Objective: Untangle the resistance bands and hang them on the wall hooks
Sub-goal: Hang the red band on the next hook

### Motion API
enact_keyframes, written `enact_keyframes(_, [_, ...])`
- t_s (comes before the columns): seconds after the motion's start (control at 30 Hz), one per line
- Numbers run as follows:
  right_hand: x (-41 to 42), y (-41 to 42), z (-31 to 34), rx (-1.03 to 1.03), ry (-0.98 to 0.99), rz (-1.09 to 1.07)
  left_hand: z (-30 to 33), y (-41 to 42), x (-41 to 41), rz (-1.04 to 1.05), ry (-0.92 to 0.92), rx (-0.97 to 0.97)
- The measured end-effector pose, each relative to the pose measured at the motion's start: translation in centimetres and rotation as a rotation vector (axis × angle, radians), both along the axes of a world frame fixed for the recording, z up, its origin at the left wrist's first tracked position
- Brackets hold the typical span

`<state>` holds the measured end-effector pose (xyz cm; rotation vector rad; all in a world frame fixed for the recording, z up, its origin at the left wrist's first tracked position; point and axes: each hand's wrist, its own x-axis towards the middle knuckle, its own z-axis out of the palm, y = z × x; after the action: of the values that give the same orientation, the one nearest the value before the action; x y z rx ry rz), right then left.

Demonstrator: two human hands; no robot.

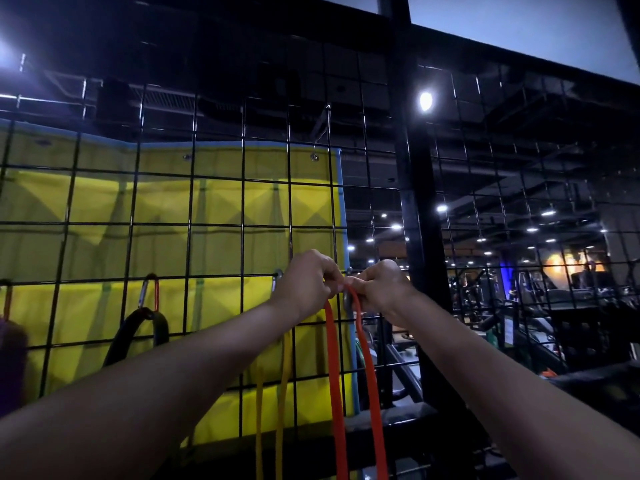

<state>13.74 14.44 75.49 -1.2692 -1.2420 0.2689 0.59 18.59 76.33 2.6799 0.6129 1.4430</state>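
**Orange band going on hook – task looks well along**

Both hands up at the black wire grid wall (194,223), meeting at the top of the long flat orange rubber resistance band (334,358). Left hand (304,284) fingers curled, pinching the loop top; right hand (379,287) likewise curled, pinching it from the other side. Small metal clip hook (347,299) sits just behind/between the fingertips; can't tell if loop is seated on it yet.

Done, by the look of it:
- thin yellow rubber band (282,393) hanging straight, just left of orange; its hook hidden by left hand
- thick black tube band (138,332) hung from an orange-and-silver carabiner (150,292), further left
- orange strands hang parallel, no visible twist

Left: seat orange loop, let go. Purple item (12,362) at far left edge – unclear what. Yellow padded fabric mat (166,209) behind the grid.
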Motion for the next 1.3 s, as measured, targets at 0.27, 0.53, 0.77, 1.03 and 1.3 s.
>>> enact_keyframes(0.27, [0.4, 0.8, 0.2, 0.002, -0.077, -0.060, 1.6, -0.7, 0.3, 0.074, 0.171, -0.109])
enact_keyframes(0.53, [0.5, 1.1, -0.1, 0.027, -0.114, -0.100, 0.5, 0.1, -0.6, 0.014, 0.141, -0.188])
enact_keyframes(0.77, [0.5, 1.3, -0.6, 0.051, -0.104, -0.126, -2.3, 0.1, -0.8, -0.074, -0.043, -0.293])
enact_keyframes(1.03, [0.2, 0.7, -1.5, 0.124, -0.022, -0.059, -4.9, -0.1, 0.0, -0.113, -0.183, -0.360])
enact_keyframes(1.3, [0.0, -1.3, -4.9, 0.145, -0.064, -0.045, -7.4, -0.9, 0.2, -0.203, -0.269, -0.405])
